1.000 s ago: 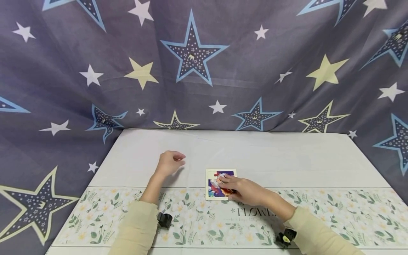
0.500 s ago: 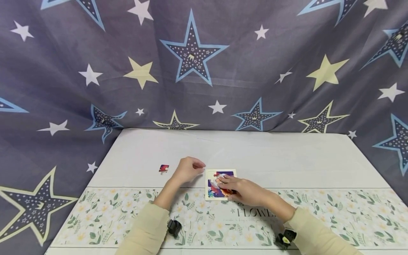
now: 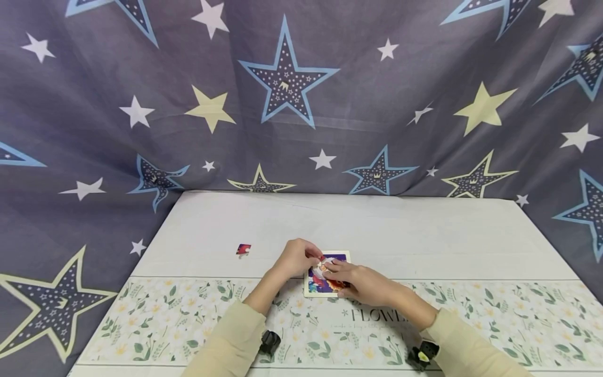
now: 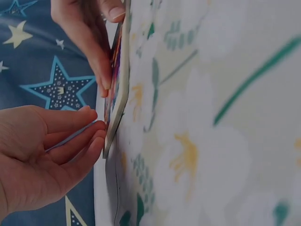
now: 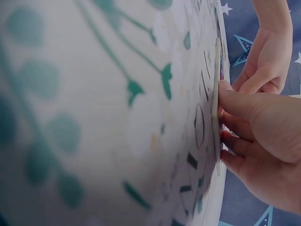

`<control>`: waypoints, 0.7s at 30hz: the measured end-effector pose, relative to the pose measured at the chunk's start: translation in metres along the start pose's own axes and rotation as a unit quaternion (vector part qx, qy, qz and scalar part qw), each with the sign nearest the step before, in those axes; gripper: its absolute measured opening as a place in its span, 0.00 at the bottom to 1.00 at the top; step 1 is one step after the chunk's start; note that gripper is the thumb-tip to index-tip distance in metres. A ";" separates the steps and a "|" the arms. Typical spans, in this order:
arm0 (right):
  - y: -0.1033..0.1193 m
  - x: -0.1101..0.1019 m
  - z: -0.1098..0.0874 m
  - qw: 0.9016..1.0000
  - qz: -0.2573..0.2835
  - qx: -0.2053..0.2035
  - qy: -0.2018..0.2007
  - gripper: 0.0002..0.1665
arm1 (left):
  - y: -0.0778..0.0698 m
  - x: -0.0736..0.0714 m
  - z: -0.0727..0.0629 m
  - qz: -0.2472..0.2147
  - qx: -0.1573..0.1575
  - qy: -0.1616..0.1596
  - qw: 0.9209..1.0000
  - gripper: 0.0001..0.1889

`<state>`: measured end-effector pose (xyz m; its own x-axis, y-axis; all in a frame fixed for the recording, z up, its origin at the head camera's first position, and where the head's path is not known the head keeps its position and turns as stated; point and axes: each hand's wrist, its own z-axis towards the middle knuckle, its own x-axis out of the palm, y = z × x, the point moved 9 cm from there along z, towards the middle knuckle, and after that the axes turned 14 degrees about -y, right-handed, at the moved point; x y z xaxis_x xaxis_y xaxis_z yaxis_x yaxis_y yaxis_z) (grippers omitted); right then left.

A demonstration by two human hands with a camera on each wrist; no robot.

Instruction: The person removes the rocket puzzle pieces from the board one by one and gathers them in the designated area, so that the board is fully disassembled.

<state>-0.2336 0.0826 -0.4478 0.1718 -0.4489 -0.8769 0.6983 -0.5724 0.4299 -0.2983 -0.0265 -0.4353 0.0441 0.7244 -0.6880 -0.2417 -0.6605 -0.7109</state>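
Closest in, along the bottom of the head view, two light beige cuffs: left sleeve [image 3: 228,335] and right sleeve [image 3: 473,348]. At the inner side of each, a small black wrist device, left [image 3: 270,343] and right [image 3: 422,355]. Beneath the forearms, a floral band [image 3: 499,319] of green leaves and pale blossoms with yellow centres, plus dark lettering partly hidden by the right forearm.

Past the right cuff, the right hand [image 3: 367,284], laid from the right onto the puzzle [image 3: 321,285], with fingers apart, tips on the picture and thumb at the near margin. Opposite, the left hand [image 3: 297,258], with fingers bent and thumb drawn close to them at the puzzle's far-left corner; impossible to tell whether anything sits between the tips.

Under both hands, the square puzzle, lying across the line between floral band and plain white. On it, a cream rim around purple, red, white, blue and orange, partly covered by fingers.

Farther left, well apart from the puzzle, a small loose piece [image 3: 243,248], mostly red.

Beyond, the white stretch of the surface [image 3: 414,230], then a grey-purple curtain [image 3: 363,112] with white, yellow and blue-edged stars, hanging behind and along both sides.
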 end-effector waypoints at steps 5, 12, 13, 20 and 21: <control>0.000 0.000 0.000 1.000 -0.002 -0.001 -0.003 0.29 | 0.001 0.005 0.001 0.009 -0.012 0.003 1.000 0.07; 0.001 -0.003 0.001 1.000 -0.014 -0.001 -0.006 0.30 | -0.003 0.008 0.001 0.027 -0.001 0.014 1.000 0.10; 0.001 -0.003 0.001 1.000 -0.015 0.000 -0.004 0.30 | -0.003 0.009 0.000 0.029 0.000 0.014 0.999 0.10; 0.007 -0.004 -0.002 1.000 -0.023 -0.008 -0.005 0.29 | -0.001 0.011 -0.005 0.039 0.004 0.004 0.999 0.11; 0.008 -0.005 -0.002 1.000 -0.024 -0.011 -0.007 0.28 | -0.001 0.010 -0.005 0.039 0.004 0.003 0.999 0.12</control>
<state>-0.2273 0.0820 -0.4409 0.1288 -0.4303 -0.8935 0.7211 -0.5779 0.3822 -0.2924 -0.0196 -0.4427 0.0302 0.6690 -0.7426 -0.2522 -0.7138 -0.6533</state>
